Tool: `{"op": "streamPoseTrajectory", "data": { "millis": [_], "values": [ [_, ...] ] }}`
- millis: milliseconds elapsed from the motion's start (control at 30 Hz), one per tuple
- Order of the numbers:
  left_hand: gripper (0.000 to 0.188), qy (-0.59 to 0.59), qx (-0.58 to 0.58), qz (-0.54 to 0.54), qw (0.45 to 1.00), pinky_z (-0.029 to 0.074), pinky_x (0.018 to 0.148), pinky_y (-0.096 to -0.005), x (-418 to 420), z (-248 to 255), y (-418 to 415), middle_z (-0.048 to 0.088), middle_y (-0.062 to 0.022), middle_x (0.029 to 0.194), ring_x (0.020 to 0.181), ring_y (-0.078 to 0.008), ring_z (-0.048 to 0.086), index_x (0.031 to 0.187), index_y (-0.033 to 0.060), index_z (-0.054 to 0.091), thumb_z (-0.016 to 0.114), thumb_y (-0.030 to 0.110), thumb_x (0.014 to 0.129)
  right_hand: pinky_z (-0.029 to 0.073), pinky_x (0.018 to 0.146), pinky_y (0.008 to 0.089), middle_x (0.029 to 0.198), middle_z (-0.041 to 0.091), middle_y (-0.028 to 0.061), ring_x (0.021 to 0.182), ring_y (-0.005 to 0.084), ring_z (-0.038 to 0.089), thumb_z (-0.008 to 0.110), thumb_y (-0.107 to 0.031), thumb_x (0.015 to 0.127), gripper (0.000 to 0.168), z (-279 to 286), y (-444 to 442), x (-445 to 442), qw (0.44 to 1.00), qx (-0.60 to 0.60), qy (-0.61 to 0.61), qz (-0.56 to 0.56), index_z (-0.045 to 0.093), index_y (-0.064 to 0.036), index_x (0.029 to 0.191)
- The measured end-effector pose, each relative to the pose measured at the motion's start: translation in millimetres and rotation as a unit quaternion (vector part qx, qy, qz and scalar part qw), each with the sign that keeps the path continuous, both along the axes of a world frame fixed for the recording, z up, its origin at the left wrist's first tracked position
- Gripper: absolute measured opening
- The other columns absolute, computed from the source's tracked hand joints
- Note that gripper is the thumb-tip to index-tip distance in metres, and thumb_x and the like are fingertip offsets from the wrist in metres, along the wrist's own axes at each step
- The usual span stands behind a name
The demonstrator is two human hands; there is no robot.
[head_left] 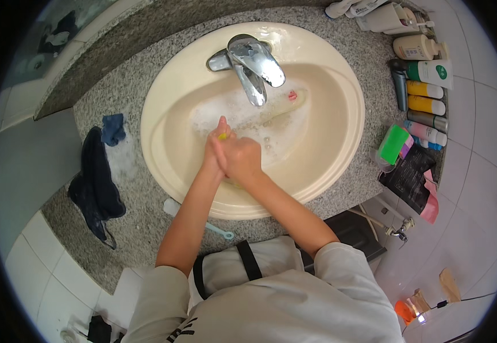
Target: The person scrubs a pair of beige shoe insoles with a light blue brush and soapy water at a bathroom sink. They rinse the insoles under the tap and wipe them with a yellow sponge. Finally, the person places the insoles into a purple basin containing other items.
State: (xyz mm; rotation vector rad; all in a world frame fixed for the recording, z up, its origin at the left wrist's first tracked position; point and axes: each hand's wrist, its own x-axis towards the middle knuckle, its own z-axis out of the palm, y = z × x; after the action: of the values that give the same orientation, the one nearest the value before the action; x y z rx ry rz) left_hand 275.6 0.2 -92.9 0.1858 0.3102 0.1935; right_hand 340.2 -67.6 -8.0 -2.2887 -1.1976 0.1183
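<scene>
Over the cream washbasin [180,180], my left hand [213,150] and my right hand [245,157] are pressed together. A small yellow thing [222,136] shows between the fingers, mostly hidden by them; its kind cannot be made out. More yellow peeks out below my wrists. Sudsy water [227,103] lies in the bowl under and beyond my hands. A pale, soaked item [285,108], possibly cloth, with a red-pink patch rests in the suds on the right. The chrome mixer tap [253,64] stands at the basin's far rim, above the water.
Left on the speckled stone counter [141,240] lie a dark garment with a strap [98,180] and a crumpled blue cloth [113,129]. A light-blue handle [219,230] passes under my left forearm. Bottles and tubes [424,92] line the right wall, near a green block [394,145].
</scene>
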Motion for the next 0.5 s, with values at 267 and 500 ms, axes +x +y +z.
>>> {"op": "streamPoseTrajectory", "data": {
  "millis": [267, 500],
  "values": [
    [0.043, 0.426, 0.087, 0.062, 0.898, 0.047, 0.081, -0.0325, 12.5, 79.6, 3.1, 0.059, -0.0079, 0.100, 0.091, -0.0179, 0.058, 0.102, 0.0016, 0.057, 0.042, 0.042, 0.099, 0.045, 0.054, 0.0321, 0.070, 0.065, 0.0092, 0.061, 0.0186, 0.060, 0.049, -0.040, 0.095, 0.043, -16.0, -16.5, 34.0, 0.849, 0.036, 0.498, -0.174, 0.063, -0.003, 0.080],
    [0.042, 0.521, 0.294, 0.072, 0.798, 0.043, 0.061, -0.0317, 4.6, 40.5, -6.0, 0.055, -0.0043, 0.069, 0.065, -0.0138, 0.051, 0.077, 0.0042, 0.055, 0.041, 0.036, 0.100, 0.049, 0.072, 0.0247, 0.090, 0.066, 0.0084, 0.083, 0.0103, 0.061, 0.069, -0.024, 0.086, 0.036, -7.7, -34.9, 37.5, 0.721, 0.003, 0.692, -0.039, 0.062, 0.003, 0.108]
  ]
}}
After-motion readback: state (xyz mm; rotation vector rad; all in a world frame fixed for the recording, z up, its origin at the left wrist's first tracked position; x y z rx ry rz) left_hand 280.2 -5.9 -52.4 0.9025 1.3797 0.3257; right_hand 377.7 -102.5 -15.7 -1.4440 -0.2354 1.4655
